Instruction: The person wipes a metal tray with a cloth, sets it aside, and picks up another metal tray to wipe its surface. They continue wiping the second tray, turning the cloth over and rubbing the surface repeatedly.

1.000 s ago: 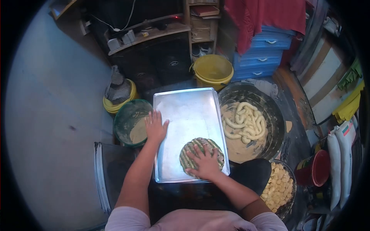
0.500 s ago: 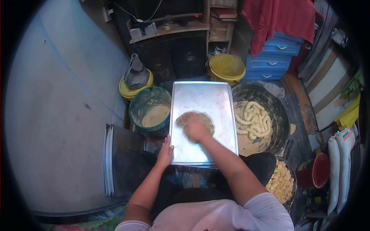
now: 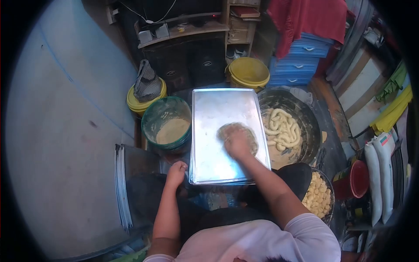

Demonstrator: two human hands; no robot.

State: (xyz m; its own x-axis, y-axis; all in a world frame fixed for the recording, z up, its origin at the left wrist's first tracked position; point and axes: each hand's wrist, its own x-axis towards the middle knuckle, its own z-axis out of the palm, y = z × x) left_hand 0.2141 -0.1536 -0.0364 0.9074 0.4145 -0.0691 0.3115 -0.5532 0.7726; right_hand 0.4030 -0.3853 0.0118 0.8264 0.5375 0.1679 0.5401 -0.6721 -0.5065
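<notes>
A stack of shiny metal trays [image 3: 214,161] lies across my lap. My right hand [image 3: 238,143] presses a round, brownish flat pad or cloth [image 3: 251,135] against the top tray, right of its middle; the fingers are bent onto it. Beside the tray's lower left edge, my left hand [image 3: 176,171] is closed and off the tray; whether it holds anything is hidden. Ropes of pale dough [image 3: 283,131] lie coiled in a large dark basin [image 3: 312,131] at the right. Small dough pieces [image 3: 317,196] fill a container below it.
A green bucket [image 3: 150,120] with tan powder stands left of the trays. Yellow buckets [image 3: 248,72] are behind. At the right stand a red bucket [image 3: 351,181] and blue drawers [image 3: 294,65]. Upright trays [image 3: 122,187] lean at the left.
My right hand and the pad have moved right across the tray. My left hand has let go of the tray's left edge and closed. The view has shifted slightly.
</notes>
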